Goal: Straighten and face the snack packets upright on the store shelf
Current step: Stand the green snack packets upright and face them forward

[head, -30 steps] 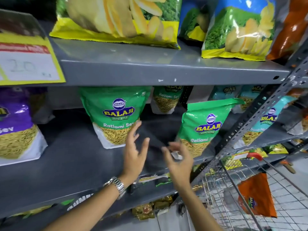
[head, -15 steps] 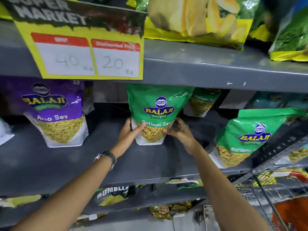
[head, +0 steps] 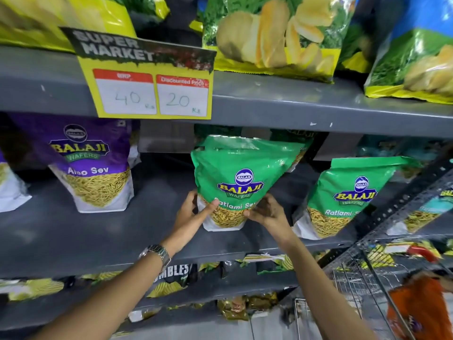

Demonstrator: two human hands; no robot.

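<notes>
Gripping the green Ratlami Sev packet point(head: 241, 177) at its lower half, both hands work on the middle grey shelf point(head: 73, 231). Left hand point(head: 193, 212): fingers curled round the packet's left edge, thumb laid across the front just under the printed name. Right hand point(head: 266, 212): fingers closed on the packet's lower right edge, thumb on the front near the clear window. A metal wristwatch point(head: 157, 253) sits on the left wrist.

Packet position: base resting on the shelf, front facing out, logo readable, body close to upright with the top sagging slightly forward. More green packets stand behind it, partly hidden.

Neighbours on the same shelf: a purple Aloo Sev packet point(head: 90, 165) to the left, well apart, upright and facing out. A second green packet point(head: 348, 195) to the right, near but not touching the held one, tilted with its top leaning right.

Upper shelf edge carries a yellow price tag point(head: 149, 84) reading 40 and 20. Large chip bags point(head: 274, 35) stand above it. Lower right: wire cart point(head: 348, 290), with an orange packet point(head: 416, 312) just beside it.
</notes>
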